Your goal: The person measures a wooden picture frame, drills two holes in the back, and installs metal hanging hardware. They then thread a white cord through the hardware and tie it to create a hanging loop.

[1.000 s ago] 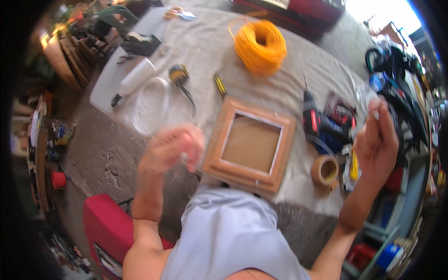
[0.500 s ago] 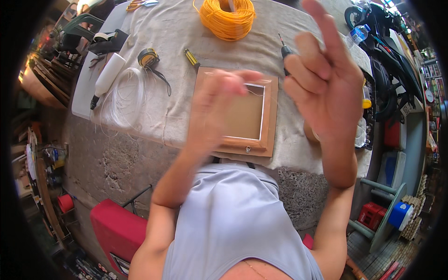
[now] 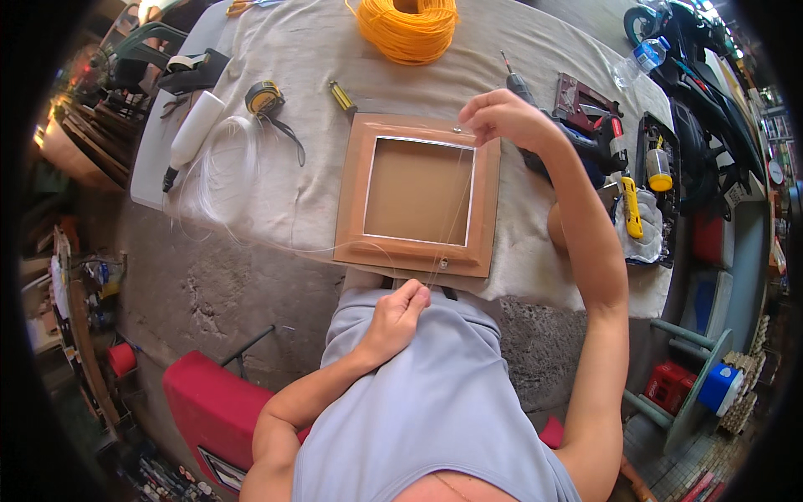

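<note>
A wooden picture frame (image 3: 355,192) with a brown backing lies at the near edge of the table. Small metal hangers (image 3: 443,263) sit on its lower rim and upper rim. Thin clear nylon line (image 3: 462,197) stretches over the frame's right part. Below the frame, close to my shirt, my left hand (image 3: 399,316) is closed in a fist around the line. My right hand (image 3: 506,121) is raised by the upper hanger, its fingers bent together at the line's far end. A loose strand trails left to a coil of clear line (image 3: 224,171).
Left on the cloth-covered table (image 3: 293,75) are a white bottle (image 3: 196,127) and a tape measure (image 3: 264,98). A yellow rope coil (image 3: 407,33) lies at the far side. Rightward are a screwdriver (image 3: 516,82), a staple gun (image 3: 581,100), a drill (image 3: 585,159) and a yellow cutter (image 3: 631,209).
My left hand has come down from over the frame to its near edge. My right hand has lowered and moved left to the frame's upper right, its raised finger now bent.
</note>
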The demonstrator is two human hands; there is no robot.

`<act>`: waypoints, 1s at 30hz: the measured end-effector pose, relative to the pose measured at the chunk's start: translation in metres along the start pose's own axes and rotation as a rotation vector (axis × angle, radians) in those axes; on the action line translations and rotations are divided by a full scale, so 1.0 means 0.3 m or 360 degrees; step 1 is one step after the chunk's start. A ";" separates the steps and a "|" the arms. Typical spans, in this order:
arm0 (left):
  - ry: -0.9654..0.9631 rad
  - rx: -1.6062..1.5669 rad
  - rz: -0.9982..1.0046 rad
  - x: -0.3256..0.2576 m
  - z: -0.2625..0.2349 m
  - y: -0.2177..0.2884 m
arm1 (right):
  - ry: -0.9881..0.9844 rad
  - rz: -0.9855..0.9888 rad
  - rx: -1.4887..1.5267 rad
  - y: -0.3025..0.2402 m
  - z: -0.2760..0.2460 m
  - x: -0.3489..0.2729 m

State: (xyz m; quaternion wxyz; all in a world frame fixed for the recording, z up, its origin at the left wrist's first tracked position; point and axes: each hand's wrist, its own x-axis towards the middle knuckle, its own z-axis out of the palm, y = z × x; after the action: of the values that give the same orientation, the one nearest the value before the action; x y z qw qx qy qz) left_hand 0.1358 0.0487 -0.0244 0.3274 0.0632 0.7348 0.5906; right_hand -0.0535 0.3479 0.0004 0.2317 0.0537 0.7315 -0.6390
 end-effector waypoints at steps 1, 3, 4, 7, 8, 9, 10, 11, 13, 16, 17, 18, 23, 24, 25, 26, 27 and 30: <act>-0.0042 0.0091 -0.0047 0.012 -0.002 0.008 | 0.0003 -0.0015 -0.0204 0.038 -0.002 0.035; -0.0066 0.0151 -0.0046 0.037 0.003 -0.010 | 0.0000 -0.0061 -0.0627 0.077 -0.003 0.097; -0.0082 0.0173 -0.0050 0.044 0.007 -0.020 | 0.0055 -0.0227 -0.0803 0.083 0.005 0.103; -0.0081 0.0202 -0.0016 0.063 0.002 -0.017 | 0.0174 -0.0595 -0.1211 0.106 0.017 0.114; -0.0083 0.0183 -0.0007 0.069 0.006 -0.021 | 0.0177 -0.0624 -0.1277 0.115 0.015 0.119; -0.0086 0.0165 0.0001 0.076 0.011 -0.027 | 0.0181 -0.0653 -0.1342 0.123 0.012 0.122; -0.0093 0.0142 0.0005 0.078 0.016 -0.034 | 0.0202 -0.0616 -0.1281 0.120 0.018 0.113; -0.0141 0.0245 -0.0017 0.080 0.015 -0.032 | 0.0223 -0.0579 -0.1221 0.113 0.021 0.100; -0.0242 0.0448 -0.0065 0.085 0.015 -0.021 | 0.0244 -0.0648 -0.1202 0.114 0.029 0.085; -0.0290 0.0794 0.0070 0.093 0.032 -0.036 | 0.0254 -0.0957 -0.1310 0.124 0.043 0.080; -0.0286 0.0823 0.0063 0.094 0.035 -0.034 | 0.0265 -0.1054 -0.1334 0.117 0.051 0.082; -0.0264 0.0774 0.0050 0.096 0.037 -0.040 | 0.0276 -0.1151 -0.1358 0.117 0.054 0.089; -0.0221 0.0615 0.0022 0.113 0.020 -0.054 | 0.0322 -0.0967 -0.1466 0.157 0.049 0.128; -0.0221 0.0632 0.0032 0.116 0.019 -0.057 | 0.0331 -0.0900 -0.1484 0.160 0.046 0.129; -0.0223 0.0668 0.0088 0.115 0.020 -0.065 | 0.0330 -0.0828 -0.1503 0.160 0.051 0.122; -0.0245 0.0682 0.0119 0.115 0.022 -0.069 | 0.0337 -0.0806 -0.1506 0.161 0.055 0.115; -0.0268 0.0695 0.0151 0.115 0.023 -0.071 | 0.0345 -0.0784 -0.1509 0.161 0.059 0.107; -0.0313 0.0705 0.0213 0.117 0.022 -0.085 | 0.0367 -0.0805 -0.1521 0.179 0.056 0.111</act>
State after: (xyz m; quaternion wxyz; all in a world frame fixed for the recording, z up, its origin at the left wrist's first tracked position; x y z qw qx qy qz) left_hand 0.1195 0.0635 -0.0623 0.3355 0.2390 0.8051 0.4267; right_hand -0.0583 0.3341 -0.0634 -0.0120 -0.1652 0.9508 -0.2618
